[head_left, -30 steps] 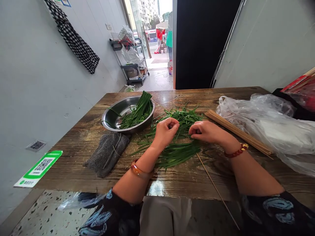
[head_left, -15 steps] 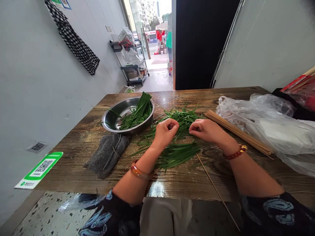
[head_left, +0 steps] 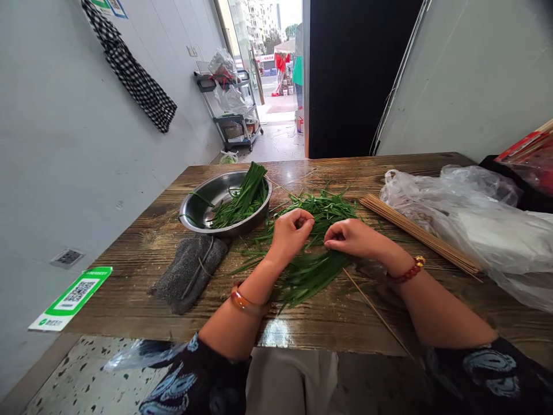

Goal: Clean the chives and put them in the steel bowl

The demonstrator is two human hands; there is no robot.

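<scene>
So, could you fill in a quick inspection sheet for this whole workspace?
Surface: wooden table, dark-grained.
Job's things: long green leaves; a loose green pile beyond them; metal bowl with more greens; bundle of thin sticks; single stick lying apart.
Clutter: clear plastic bags at right; grey mesh bundle at left.
Hands: left hand pinched, contents unclear; right hand at the leaves' right ends, grip unclear.
Cables: thin pale cables beside a black panel.
Surroundings: loaded trolley near the doorway; checked cloth hanging at left.
</scene>
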